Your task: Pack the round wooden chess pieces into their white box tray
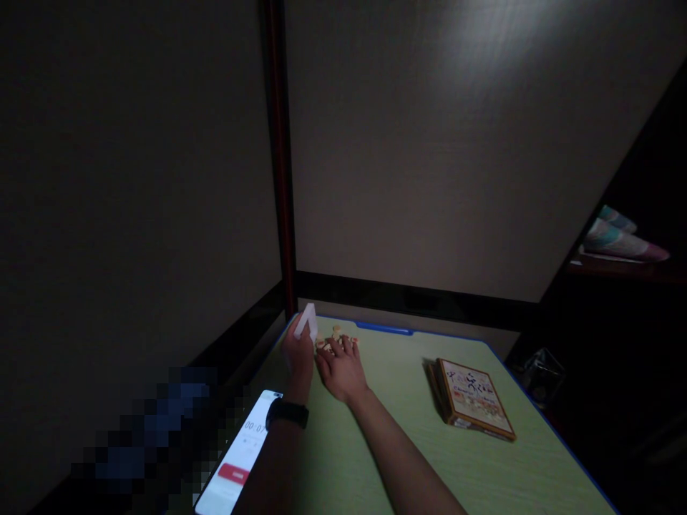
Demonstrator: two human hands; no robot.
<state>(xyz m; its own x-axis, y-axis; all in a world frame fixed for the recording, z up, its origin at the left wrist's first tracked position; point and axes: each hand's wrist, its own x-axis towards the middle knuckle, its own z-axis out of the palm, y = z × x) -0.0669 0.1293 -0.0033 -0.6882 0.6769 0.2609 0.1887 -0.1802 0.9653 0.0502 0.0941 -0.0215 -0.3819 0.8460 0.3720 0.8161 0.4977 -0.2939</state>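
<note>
My left hand point(299, 349), with a dark band on its wrist, grips a small white box point(308, 322) that is tilted on its side at the far left corner of the green table point(397, 429). Beside it, my right hand point(342, 368) lies over a group of small round wooden pieces point(337, 332), fingers spread and pointing away from me. Several pieces show past the fingertips; others are hidden under the hand. Whether anything is inside the white box cannot be seen.
A patterned game box point(477, 397) lies on the table's right side. A lit phone point(241, 450) showing a timer is at the left edge. A blue handle point(384, 328) sits on the far edge, close to the wall. Wrapped items point(617, 239) rest on a shelf at right.
</note>
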